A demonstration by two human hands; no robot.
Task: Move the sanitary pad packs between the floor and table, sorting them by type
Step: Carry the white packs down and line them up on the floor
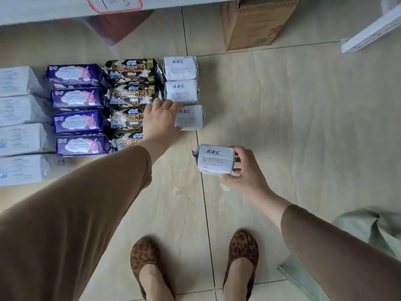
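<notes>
Purple packs (76, 76), black packs (132, 71), leopard-print shoes (240, 253) (brown).

Four white ABC packs (180, 68), four purple packs (73, 76), four black packs (133, 70), five pale blue packs (15, 81), one cardboard box (253, 25).

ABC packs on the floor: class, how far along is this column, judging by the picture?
Done: two ABC packs lie in line beside the black packs. In hand: the left hand rests on the third pack; the right hand grips a fourth pack. Left: setting it below the third.
</notes>
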